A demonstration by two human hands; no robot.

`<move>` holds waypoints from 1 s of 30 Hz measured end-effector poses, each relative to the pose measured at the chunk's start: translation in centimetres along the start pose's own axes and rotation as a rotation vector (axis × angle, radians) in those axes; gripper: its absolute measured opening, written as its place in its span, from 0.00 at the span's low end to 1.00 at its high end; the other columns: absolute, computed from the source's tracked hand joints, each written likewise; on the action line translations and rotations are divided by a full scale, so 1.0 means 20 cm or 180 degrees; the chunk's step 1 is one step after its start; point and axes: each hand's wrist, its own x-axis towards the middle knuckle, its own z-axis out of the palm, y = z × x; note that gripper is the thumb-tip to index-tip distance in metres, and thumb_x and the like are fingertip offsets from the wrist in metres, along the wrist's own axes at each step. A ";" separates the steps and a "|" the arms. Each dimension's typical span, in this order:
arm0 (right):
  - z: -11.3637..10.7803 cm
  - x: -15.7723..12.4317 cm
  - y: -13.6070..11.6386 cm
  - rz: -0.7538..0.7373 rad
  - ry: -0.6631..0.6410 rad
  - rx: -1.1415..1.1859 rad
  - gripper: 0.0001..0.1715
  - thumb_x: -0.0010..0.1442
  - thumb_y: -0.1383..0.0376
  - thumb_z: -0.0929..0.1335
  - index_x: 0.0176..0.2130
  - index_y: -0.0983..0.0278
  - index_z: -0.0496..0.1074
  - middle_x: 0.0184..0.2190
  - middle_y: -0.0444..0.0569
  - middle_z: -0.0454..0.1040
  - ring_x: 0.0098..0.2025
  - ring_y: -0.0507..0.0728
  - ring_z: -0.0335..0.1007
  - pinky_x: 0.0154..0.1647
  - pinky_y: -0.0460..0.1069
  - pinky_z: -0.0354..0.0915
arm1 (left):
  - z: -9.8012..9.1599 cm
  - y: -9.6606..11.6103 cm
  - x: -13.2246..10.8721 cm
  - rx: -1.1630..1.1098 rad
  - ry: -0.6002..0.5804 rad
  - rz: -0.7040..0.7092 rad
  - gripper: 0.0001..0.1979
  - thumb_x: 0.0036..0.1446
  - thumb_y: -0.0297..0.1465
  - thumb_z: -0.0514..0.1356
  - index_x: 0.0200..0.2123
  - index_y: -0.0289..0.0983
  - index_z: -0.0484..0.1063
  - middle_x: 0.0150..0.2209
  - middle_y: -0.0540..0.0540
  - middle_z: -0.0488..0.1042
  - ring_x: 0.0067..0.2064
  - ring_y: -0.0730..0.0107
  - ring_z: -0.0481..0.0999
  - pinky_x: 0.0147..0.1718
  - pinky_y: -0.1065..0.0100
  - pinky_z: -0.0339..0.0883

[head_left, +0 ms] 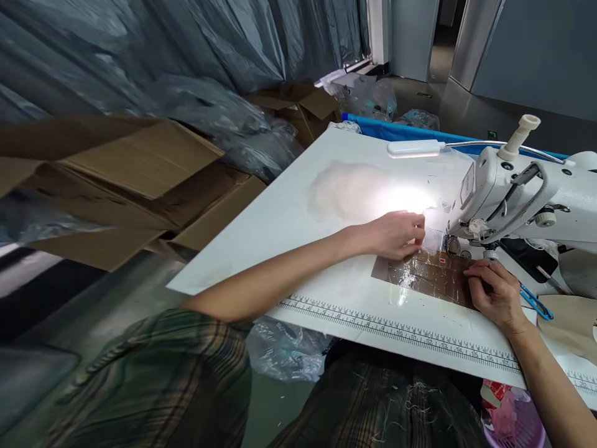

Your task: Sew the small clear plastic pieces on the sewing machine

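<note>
My left hand (402, 235) is at the sewing machine's needle area, its fingers pinched on the edge of a thin white fabric piece (433, 239). The fabric lies under the bright lamp beside the presser foot (451, 244) of the white sewing machine (508, 193). My right hand (497, 291) rests on the right end of a brown, shiny taped sheet (431, 279) on the table. Its fingers are loosely bent, thumb apart from them, and nothing shows in it. A pair of blue thread snips (536, 303) lies just right of this hand.
The white tabletop (289, 236) has a printed ruler (401, 333) along its front edge. A white lamp (415, 148) sits behind the needle area. Open cardboard boxes (140, 155) and plastic bags stand left. A purple basket (517, 423) is below the table at right.
</note>
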 end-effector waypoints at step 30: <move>0.08 0.07 -0.06 0.0256 -0.1444 -0.0774 0.20 0.66 0.62 0.61 0.53 0.62 0.73 0.41 0.57 0.73 0.38 0.60 0.68 0.31 0.52 0.70 | 0.14 0.10 0.13 0.0842 0.0009 0.0189 0.18 0.67 0.35 0.47 0.42 0.30 0.73 0.42 0.37 0.73 0.36 0.62 0.68 0.37 0.61 0.59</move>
